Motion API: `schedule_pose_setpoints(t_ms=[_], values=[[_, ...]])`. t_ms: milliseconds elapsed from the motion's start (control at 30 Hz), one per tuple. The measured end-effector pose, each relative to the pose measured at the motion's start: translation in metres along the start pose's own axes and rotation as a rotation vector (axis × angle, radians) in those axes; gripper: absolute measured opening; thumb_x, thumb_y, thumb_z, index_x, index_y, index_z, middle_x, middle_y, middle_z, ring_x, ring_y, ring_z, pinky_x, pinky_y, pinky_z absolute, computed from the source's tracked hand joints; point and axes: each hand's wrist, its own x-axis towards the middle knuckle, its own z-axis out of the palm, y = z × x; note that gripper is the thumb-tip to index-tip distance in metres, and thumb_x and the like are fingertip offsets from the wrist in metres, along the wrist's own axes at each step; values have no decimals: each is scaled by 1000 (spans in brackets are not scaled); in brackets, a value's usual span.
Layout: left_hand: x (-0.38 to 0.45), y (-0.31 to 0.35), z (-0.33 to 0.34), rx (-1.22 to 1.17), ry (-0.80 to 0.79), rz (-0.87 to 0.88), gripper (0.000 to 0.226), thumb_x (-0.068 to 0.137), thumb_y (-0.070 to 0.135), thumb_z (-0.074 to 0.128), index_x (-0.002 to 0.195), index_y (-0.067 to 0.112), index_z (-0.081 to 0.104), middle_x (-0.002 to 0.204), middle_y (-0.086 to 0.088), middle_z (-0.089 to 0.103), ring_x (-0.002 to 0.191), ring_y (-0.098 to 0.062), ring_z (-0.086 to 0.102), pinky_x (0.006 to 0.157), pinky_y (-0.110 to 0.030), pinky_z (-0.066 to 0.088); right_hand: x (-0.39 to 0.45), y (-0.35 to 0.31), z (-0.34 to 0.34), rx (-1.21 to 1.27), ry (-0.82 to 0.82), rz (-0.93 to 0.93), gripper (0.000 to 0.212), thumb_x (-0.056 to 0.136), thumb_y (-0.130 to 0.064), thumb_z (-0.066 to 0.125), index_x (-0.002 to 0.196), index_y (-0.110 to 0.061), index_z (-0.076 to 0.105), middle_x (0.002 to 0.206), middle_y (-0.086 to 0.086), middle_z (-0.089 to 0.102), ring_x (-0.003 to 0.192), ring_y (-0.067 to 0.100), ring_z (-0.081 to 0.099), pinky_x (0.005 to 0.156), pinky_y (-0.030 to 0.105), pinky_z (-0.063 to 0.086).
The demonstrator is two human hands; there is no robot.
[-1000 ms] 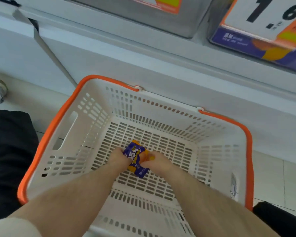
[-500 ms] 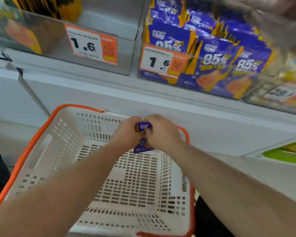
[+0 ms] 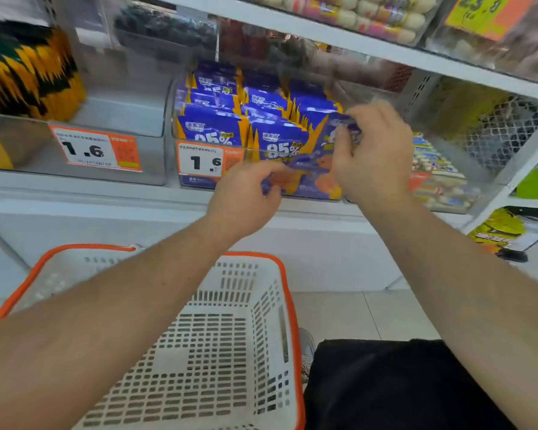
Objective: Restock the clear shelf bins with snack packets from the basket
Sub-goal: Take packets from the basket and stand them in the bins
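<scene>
A purple and orange snack packet (image 3: pixel 314 156), blurred by motion, is held in front of the clear shelf bin (image 3: pixel 174 131). My right hand (image 3: pixel 376 156) pinches its upper end near the bin's top right. Lower down, my left hand (image 3: pixel 246 193) pinches its bottom corner against the bin's front wall. The bin holds several upright packets of the same kind (image 3: pixel 218 131) and carries a 1.6 price label (image 3: pixel 199 159). The white basket with an orange rim (image 3: pixel 288 293) stands below my forearms; no packets show in its visible part.
A clear bin of yellow and black packets (image 3: pixel 28 76) sits to the left, and a bin of small white sweets (image 3: pixel 438 175) to the right. An upper shelf (image 3: pixel 354 41) overhangs the bins. My dark-trousered knee (image 3: pixel 385 383) is beside the basket.
Both hands lifted the packet out of the basket and carried it up and right to the front of the purple-packet bin. My view rose from the basket to the shelf.
</scene>
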Motion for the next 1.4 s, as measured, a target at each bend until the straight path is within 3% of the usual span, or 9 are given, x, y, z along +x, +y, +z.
schedule_pose_setpoints(t_ms=[133,233,367,500,700,867,1000,1167,1400], values=[[8,-5,1,183,38,178,38,73,13,56,107,13,72,113,-6,70,106,-29,60,94,-40,48,25,18,1,-135,79,28,20,84,-21,58,96,-8,69,93,15,64,85,37,61,68,39,41],[12,-6,6,228,11,164,39,70,13,58,107,14,71,122,-8,67,117,-35,57,97,-53,47,30,28,14,-210,-77,68,27,89,-26,51,105,-11,68,103,14,63,97,36,59,78,40,39],[14,-6,9,215,-32,167,39,70,13,57,106,17,72,125,-5,66,120,-33,55,99,-49,46,25,35,31,-288,-448,55,28,97,-32,50,105,-11,67,105,17,63,96,38,59,75,39,42],[11,-13,10,206,-30,198,43,75,21,49,111,20,71,127,-2,64,123,-26,50,100,-45,43,17,38,37,-376,-727,98,41,99,-29,45,138,-15,50,135,16,47,112,38,55,86,40,46],[42,-7,-21,384,146,288,42,68,21,60,109,15,68,119,-1,64,113,-23,50,89,-38,35,51,20,42,-138,-414,68,36,83,-13,46,107,-5,71,115,15,61,104,39,57,85,43,48],[99,-3,-38,733,-193,67,56,77,53,60,125,25,55,124,3,57,119,-22,48,101,-44,29,106,-12,88,75,-864,134,32,90,-8,47,115,-14,67,119,5,63,98,25,57,80,32,48],[124,-7,-37,790,-446,-39,61,79,70,54,122,27,56,118,1,58,110,-24,53,84,-41,38,120,-19,136,-97,-1174,78,29,94,-8,46,112,-2,68,115,16,66,99,29,62,85,40,50],[125,-14,-35,728,-411,-44,62,83,65,57,131,27,51,126,0,52,118,-25,50,93,-44,39,126,-19,156,-157,-1183,17,28,91,-14,52,64,-10,48,67,7,49,59,20,40,52,32,30],[115,-13,-35,711,-318,-35,51,83,64,59,120,29,54,122,3,54,115,-22,51,89,-42,41,121,-22,153,-216,-1381,-58,28,100,-24,43,77,-13,53,82,4,52,69,19,48,62,29,37]])
